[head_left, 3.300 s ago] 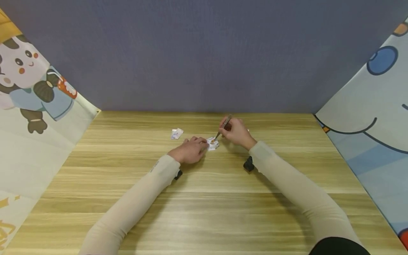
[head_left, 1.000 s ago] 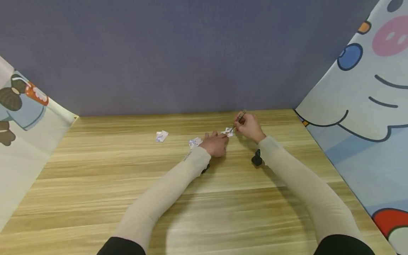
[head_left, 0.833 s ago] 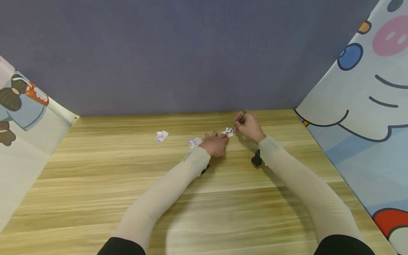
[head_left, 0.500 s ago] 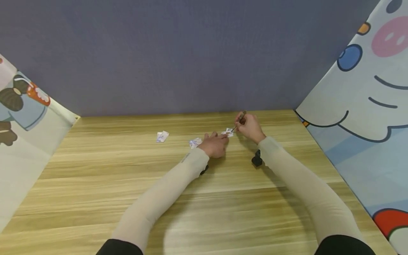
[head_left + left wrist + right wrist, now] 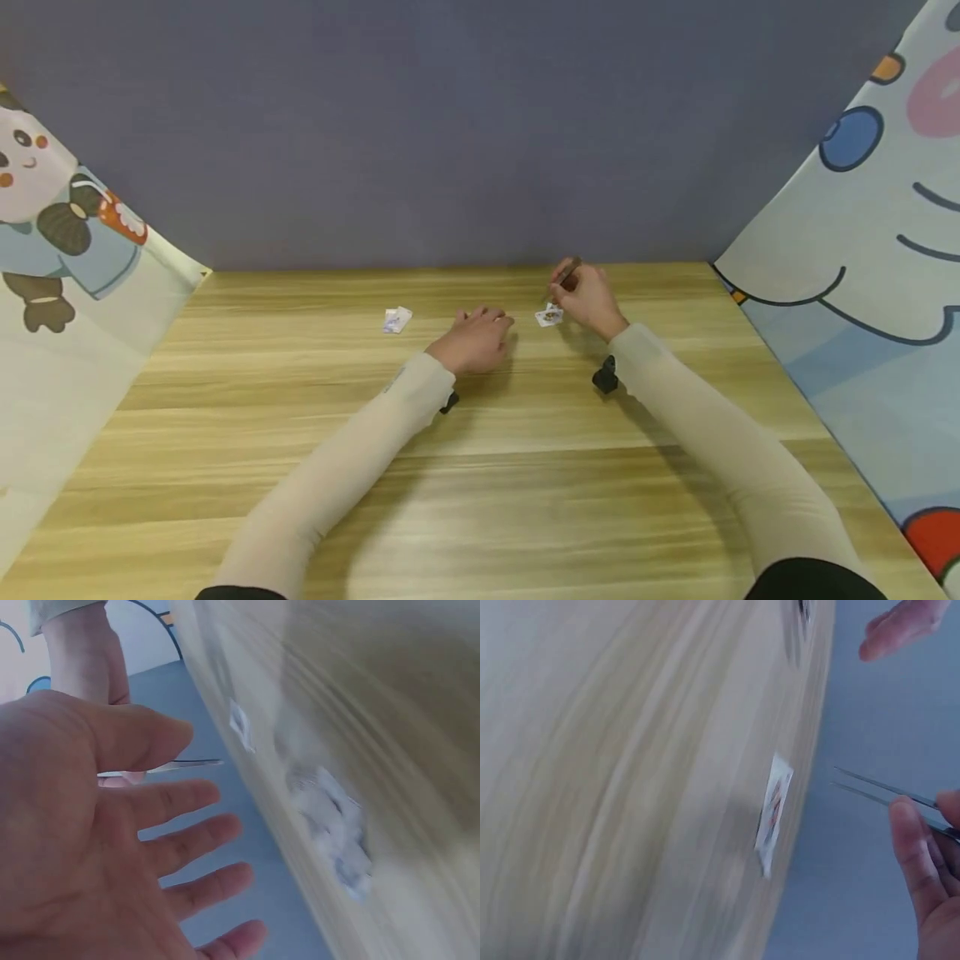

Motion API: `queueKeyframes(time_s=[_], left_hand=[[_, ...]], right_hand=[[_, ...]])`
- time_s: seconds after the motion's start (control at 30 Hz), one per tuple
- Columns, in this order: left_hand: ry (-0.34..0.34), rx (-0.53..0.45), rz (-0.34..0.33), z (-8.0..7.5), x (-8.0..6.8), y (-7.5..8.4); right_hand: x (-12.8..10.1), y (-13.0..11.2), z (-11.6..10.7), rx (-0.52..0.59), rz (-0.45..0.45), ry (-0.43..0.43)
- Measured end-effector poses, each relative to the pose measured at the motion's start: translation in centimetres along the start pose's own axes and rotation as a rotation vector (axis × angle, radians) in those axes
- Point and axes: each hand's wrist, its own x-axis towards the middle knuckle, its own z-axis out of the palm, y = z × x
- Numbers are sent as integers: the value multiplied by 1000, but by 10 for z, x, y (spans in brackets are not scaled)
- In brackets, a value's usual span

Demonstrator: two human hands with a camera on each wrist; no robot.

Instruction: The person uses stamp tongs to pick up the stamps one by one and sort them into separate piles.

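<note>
Wooden table [image 5: 480, 500], grey wall [image 5: 450, 125], cartoon curtains [image 5: 862, 275]

Small printed paper square [image 5: 549, 316] flat on table, beside slim metal tweezers [image 5: 881, 791]

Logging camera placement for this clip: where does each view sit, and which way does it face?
Head: worn high, looking forward and down at the table; shows both sleeves, left hand and right hand.
Left wrist: faces past the open left hand's palm toward crumpled paper.
Right wrist: looks past the right hand's fingers holding tweezers at a small printed paper.
Shared: tweezers, table.
</note>
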Motion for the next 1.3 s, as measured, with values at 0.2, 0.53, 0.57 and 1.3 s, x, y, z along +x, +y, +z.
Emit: queueKeyframes(time_s=[0.2, 0.53, 0.57, 1.3], left_hand=[[5, 5, 1, 11, -11, -8], [32, -59, -12, 15, -28, -23], [30, -73, -14, 14, -31, -27], [-38, -3, 4, 19, -50, -46]], right_hand=[[-4, -8, 5, 25, -56, -52], [-9, -19, 17, 45, -156, -107], [-9, -21, 19, 42, -167, -115], [-12, -36, 51, 65, -238, -226]])
